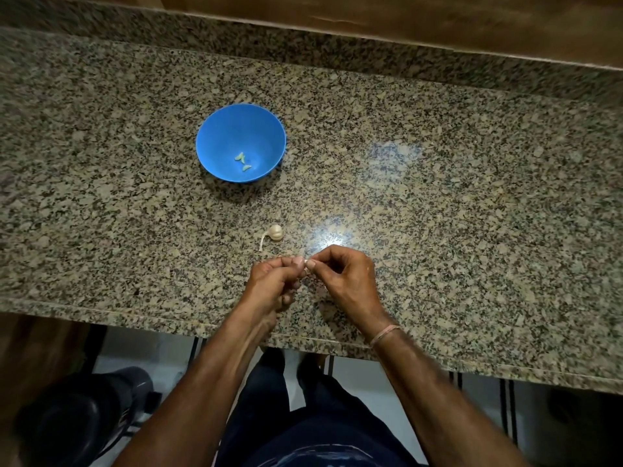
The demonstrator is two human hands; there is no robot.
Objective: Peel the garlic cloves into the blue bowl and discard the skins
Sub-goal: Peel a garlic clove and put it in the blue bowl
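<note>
A blue bowl stands on the granite counter, left of centre, with three peeled garlic cloves in its bottom. A partly stripped garlic bulb with a trailing stem lies between the bowl and my hands. Near the counter's front edge my left hand and my right hand meet fingertip to fingertip. Both pinch a small white garlic clove, of which only a sliver shows between the thumbs.
The granite counter runs wide to both sides, with a raised granite ledge and wood panel along the back. Below the front edge at lower left stands a dark bin on the floor. A thread band circles my right wrist.
</note>
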